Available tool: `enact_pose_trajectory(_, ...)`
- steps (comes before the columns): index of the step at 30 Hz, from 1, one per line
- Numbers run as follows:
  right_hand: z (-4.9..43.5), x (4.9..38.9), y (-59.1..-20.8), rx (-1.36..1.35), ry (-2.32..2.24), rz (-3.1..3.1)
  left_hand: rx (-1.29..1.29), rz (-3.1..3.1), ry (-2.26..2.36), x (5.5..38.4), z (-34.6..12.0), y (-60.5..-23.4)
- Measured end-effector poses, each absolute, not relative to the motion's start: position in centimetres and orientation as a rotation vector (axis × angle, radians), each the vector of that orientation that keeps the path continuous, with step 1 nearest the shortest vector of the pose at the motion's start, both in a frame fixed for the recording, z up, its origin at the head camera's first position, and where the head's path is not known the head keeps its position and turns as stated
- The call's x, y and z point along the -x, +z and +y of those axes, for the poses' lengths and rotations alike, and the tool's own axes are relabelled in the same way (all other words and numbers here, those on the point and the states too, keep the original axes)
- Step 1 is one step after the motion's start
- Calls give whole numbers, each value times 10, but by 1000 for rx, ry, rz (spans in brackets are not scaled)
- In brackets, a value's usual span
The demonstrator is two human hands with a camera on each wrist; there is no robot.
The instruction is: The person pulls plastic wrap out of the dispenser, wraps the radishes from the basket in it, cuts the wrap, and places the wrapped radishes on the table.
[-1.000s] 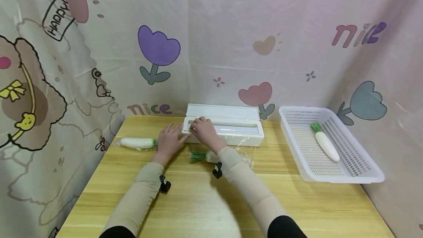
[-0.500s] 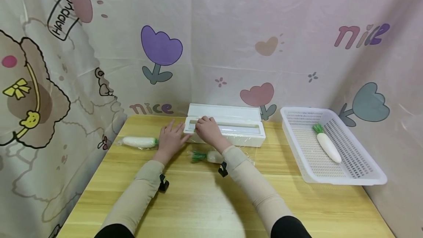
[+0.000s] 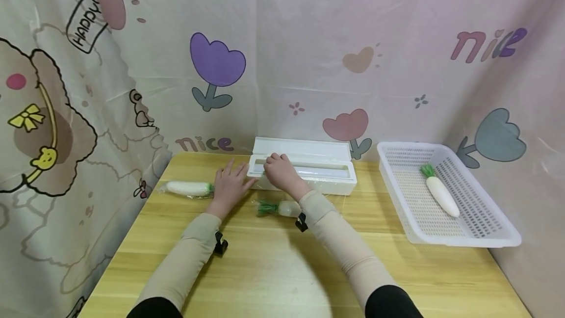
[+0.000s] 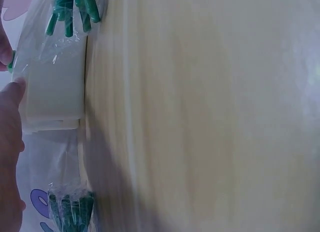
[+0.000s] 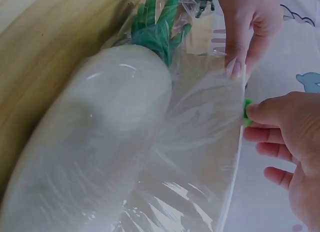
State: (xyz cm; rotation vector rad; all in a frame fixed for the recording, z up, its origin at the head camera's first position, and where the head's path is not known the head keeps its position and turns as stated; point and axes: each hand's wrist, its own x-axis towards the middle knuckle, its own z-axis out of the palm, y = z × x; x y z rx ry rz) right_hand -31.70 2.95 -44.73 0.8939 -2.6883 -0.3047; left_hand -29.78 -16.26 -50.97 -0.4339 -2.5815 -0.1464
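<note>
On the table stands a white cling film dispenser box with its lid up. My right hand pinches a small green slide cutter on the box's edge, near its left end. My left hand rests at the box's left end, fingers spread; its thumb touches the edge in the right wrist view. Clear film hangs over the box front to a white radish with green stems, lying before the box, partly behind my right wrist. Another film-wrapped white radish lies left of my left hand.
A white perforated plastic basket stands on the right of the wooden table, with one white radish in it. A printed curtain hangs close behind the box.
My right hand has slid a little to the right along the box edge with the green slide cutter. The left hand stays at the box's left end. The head view has shifted slightly.
</note>
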Motion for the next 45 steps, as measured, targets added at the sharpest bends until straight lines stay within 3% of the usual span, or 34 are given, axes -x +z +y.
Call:
enact_pose_trajectory(33, 44, 318, -461, -800, -177, -2663, 506, -2708, -173, 310, -147, -495)
enact_pose_trajectory(45, 46, 315, -449, -847, -355, -2686, 527, -2661, -131, 311, -142, -500)
